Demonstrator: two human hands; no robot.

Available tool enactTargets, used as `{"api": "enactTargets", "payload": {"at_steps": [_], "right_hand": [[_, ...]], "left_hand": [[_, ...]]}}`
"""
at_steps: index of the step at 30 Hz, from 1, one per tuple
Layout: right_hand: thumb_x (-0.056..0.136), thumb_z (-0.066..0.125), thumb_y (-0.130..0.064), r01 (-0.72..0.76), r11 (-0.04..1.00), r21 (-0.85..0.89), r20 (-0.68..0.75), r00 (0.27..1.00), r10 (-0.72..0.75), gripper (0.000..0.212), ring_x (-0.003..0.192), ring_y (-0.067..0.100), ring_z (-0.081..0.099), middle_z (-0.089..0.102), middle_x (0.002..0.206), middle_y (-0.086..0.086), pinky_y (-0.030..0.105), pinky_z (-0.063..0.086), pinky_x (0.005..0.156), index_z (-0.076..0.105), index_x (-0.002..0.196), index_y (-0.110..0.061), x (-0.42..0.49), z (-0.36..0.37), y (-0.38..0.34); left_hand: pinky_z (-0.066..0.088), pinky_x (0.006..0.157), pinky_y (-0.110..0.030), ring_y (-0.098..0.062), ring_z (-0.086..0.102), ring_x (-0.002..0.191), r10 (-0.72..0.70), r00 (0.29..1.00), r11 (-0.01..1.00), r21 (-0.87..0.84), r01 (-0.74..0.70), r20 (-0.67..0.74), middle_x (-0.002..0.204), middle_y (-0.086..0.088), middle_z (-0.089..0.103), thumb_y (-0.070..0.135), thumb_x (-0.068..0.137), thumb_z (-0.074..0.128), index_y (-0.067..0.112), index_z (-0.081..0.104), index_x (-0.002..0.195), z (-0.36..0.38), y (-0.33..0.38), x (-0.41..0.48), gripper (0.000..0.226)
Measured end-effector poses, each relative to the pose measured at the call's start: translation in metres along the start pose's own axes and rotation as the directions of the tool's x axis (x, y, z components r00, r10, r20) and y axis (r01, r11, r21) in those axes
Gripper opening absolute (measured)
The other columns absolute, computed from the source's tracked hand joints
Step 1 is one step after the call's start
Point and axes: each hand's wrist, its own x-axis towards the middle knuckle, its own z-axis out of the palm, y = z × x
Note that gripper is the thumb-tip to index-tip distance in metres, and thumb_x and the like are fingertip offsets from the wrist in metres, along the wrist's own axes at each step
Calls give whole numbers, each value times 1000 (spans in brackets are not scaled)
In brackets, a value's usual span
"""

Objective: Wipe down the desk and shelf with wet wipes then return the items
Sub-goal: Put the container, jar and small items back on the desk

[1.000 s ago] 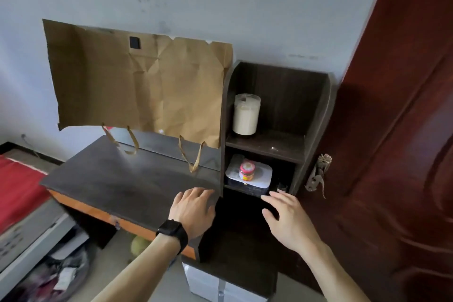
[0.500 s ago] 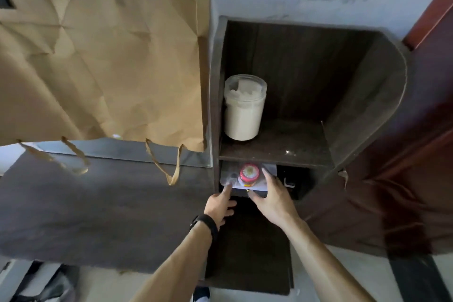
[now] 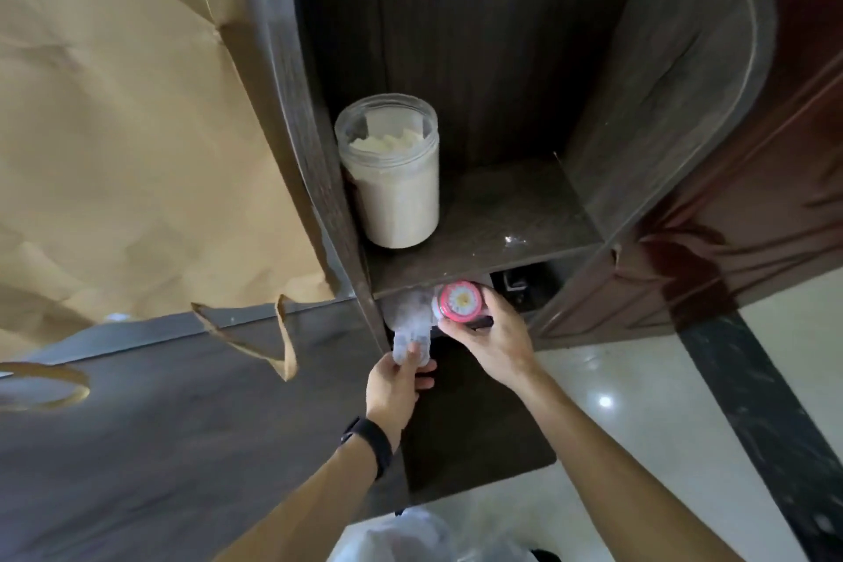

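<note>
A dark wooden shelf stands at the right end of the dark desk. My right hand grips a small jar with a pink lid at the mouth of the lower compartment. My left hand pinches the near end of a pale, blurred packet that sticks out of the same compartment. On the upper shelf board stands a clear jar of off-white powder.
A crumpled brown paper bag with hanging handles covers the wall above the desk. A reddish door is right of the shelf. White plastic lies on the tiled floor below. A dark object sits deep in the lower compartment.
The view has closed in on the shelf. My right hand has taken hold of the pink-lidded jar and my left hand has begun drawing the pale packet out of the lower compartment.
</note>
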Motion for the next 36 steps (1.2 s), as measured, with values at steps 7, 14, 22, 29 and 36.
{"api": "enactTargets", "payload": {"at_steps": [7, 14, 22, 29, 36], "right_hand": [[75, 84, -44, -332, 904, 271, -247, 883, 399, 44, 80, -9, 65, 70, 94, -11, 5, 46, 67, 61, 108, -27, -101, 0, 80], [71, 85, -44, -598, 789, 142, -168, 771, 614, 62, 95, 10, 60, 63, 108, -5, 17, 44, 74, 57, 122, -24, -133, 35, 175], [78, 82, -39, -512, 856, -67, 11, 858, 514, 75, 103, 10, 55, 57, 125, 6, 4, 39, 79, 45, 137, -11, -98, 78, 230], [77, 84, -34, -370, 912, -176, 72, 919, 387, 80, 123, 20, 56, 56, 135, 8, 16, 39, 95, 45, 143, -11, -77, 100, 251], [79, 80, -39, -380, 884, -272, 113, 900, 422, 93, 124, 24, 53, 44, 139, 10, 29, 46, 100, 27, 154, -21, -75, 101, 249]], "left_hand": [[48, 59, -16, -8, 62, 54, 94, 942, 777, 568, -272, 322, 82, 9, 73, 45, 100, 46, 23, 59, 91, -14, -49, -4, 27], [52, 62, -22, -14, 62, 65, -241, 901, 622, 770, -143, 362, 88, -2, 74, 43, 100, 47, 16, 57, 106, 32, -74, 49, 29], [48, 56, -21, -10, 61, 67, -331, 917, 497, 867, -32, 224, 92, -1, 71, 44, 101, 45, 17, 57, 114, 72, -116, 109, 32], [57, 67, -31, -21, 69, 79, -203, 979, 326, 942, 74, -7, 97, -9, 69, 48, 94, 57, 7, 58, 119, 66, -131, 155, 49], [51, 83, -37, -31, 60, 112, -116, 992, 274, 959, 71, -41, 128, -13, 57, 48, 96, 52, 8, 36, 141, 70, -145, 152, 62]]}}
